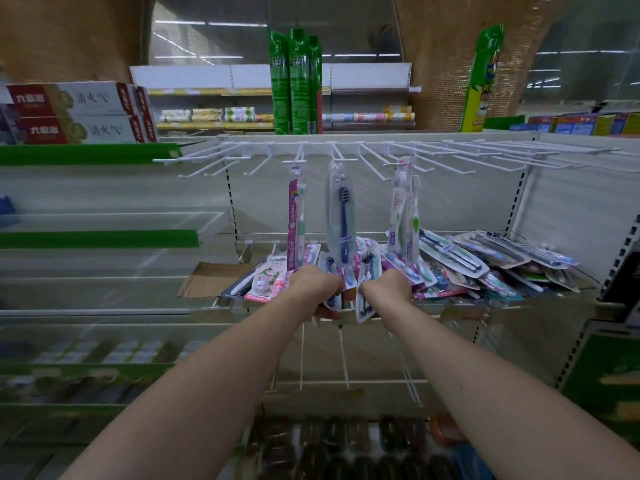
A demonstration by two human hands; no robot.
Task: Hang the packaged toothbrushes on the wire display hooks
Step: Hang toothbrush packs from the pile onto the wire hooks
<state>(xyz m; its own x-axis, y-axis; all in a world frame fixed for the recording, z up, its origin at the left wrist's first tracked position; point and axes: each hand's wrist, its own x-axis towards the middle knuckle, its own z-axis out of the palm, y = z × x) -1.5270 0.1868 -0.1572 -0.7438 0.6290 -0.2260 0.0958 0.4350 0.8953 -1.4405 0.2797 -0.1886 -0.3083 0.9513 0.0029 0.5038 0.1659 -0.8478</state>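
Note:
A row of white wire hooks [429, 157] juts from the back panel. Three packs hang from them: a pink-carded toothbrush [296, 220], a dark blue toothbrush [342, 216] and a white-and-green toothbrush [404, 213]. Below them a heap of packaged toothbrushes [478, 265] lies on the shelf. My left hand [313, 285] grips a pack with a blue brush [333, 301] at the heap's front. My right hand [389, 284] grips a pack with dark brushes [367, 292] beside it. Both hands are at the shelf's front edge, close together.
A flattened cardboard flap [207, 278] lies left of the heap. Red-and-white toothpaste boxes [79, 112] stand on the upper left shelf. Tall green packs [296, 84] rise behind the hook bar. Dark bottles [346, 445] fill the bottom shelf. A perforated upright [620, 258] stands at right.

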